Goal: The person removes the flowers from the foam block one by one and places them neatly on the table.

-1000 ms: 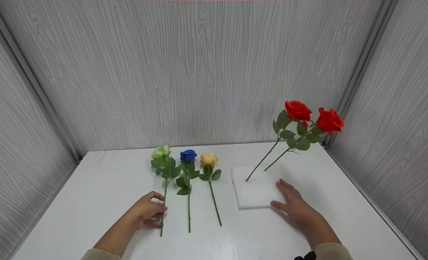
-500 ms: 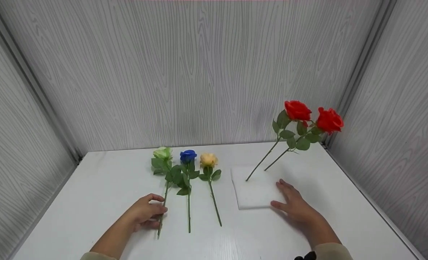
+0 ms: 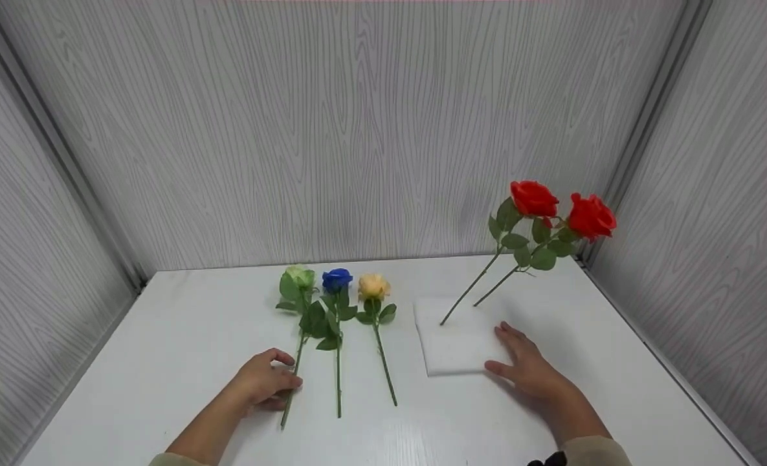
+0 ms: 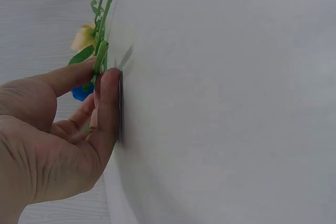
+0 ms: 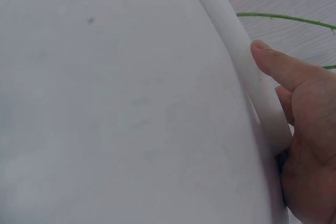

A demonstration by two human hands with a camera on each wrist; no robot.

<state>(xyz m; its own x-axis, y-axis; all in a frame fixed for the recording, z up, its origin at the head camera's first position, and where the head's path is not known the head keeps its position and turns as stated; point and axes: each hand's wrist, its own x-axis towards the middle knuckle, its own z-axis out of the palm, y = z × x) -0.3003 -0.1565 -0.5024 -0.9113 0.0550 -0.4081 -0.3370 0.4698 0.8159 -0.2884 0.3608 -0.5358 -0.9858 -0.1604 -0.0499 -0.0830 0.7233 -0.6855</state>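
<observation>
My left hand (image 3: 263, 382) pinches the stem of a light green artificial rose (image 3: 301, 277) between thumb and fingers. That rose leans right, and its leaves meet those of the blue rose (image 3: 337, 280) beside it. In the left wrist view, the green stem (image 4: 109, 3) passes between the fingertips. My right hand (image 3: 529, 369) rests against the right side and front corner of a white foam block (image 3: 457, 353), thumb and fingers spread. Two red roses (image 3: 534, 198) stand in the block, slanting right. The block's pale edge (image 5: 247, 66) lies under the thumb in the right wrist view.
A yellow rose (image 3: 374, 287) lies on the white table (image 3: 370, 440), right of the blue one. Grey wood-grain panels (image 3: 331, 129) close off the back and both sides. The red blooms reach out near the right panel.
The green rose's bloom has swung right toward the blue rose while its lower stem end has shifted left. My left hand has moved only slightly. My right hand and the block have stayed put.
</observation>
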